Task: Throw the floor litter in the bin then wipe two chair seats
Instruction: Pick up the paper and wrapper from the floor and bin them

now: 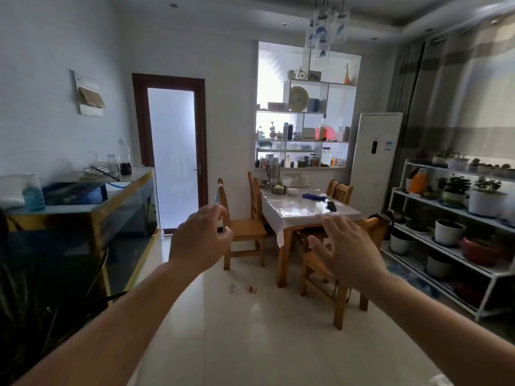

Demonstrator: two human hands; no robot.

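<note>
Two bits of litter lie on the pale tiled floor in front of the table: a white scrap (234, 288) and a small reddish wrapper (251, 289). Wooden chairs stand around the dining table (302, 211): one on the left with a bare seat (246, 228), another behind it (254, 190), one at the near right corner (317, 263), one at the far side (338, 190). My left hand (199, 240) and my right hand (351, 252) are stretched out in front of me at chest height, fingers apart, holding nothing. A blue cloth (313, 196) lies on the table. No bin is in view.
A glass fish tank (83, 218) on a stand lines the left wall. A frosted glass door (171, 157) is straight ahead. A white plant rack (457, 235) with several pots fills the right side, next to a standing air conditioner (373, 162). A phone (331, 206) lies on the table.
</note>
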